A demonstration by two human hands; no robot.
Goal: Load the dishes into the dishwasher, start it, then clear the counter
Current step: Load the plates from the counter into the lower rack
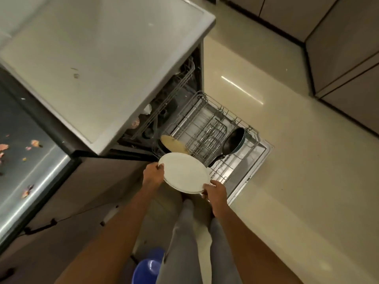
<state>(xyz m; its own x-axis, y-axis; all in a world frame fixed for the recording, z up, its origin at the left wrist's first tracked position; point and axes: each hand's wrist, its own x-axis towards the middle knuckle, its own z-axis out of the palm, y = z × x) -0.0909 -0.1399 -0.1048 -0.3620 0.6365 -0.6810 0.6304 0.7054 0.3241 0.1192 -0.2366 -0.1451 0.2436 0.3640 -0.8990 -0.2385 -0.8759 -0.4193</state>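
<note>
Head view: both hands hold a white plate [184, 172] by its rim, the left hand [153, 173] curled on the near-left edge, the right hand [215, 193] pinching the near-right edge. Just beyond the grip stands the pulled-out lower dishwasher rack [207, 128], with a yellowish plate [173, 144], what seems cutlery, and a black frying pan [233, 142].

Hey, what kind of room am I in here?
Most likely a home kitchen: an open dishwasher with its wire lower rack pulled out, a black frying pan in it, and a pale grey countertop above.
</note>
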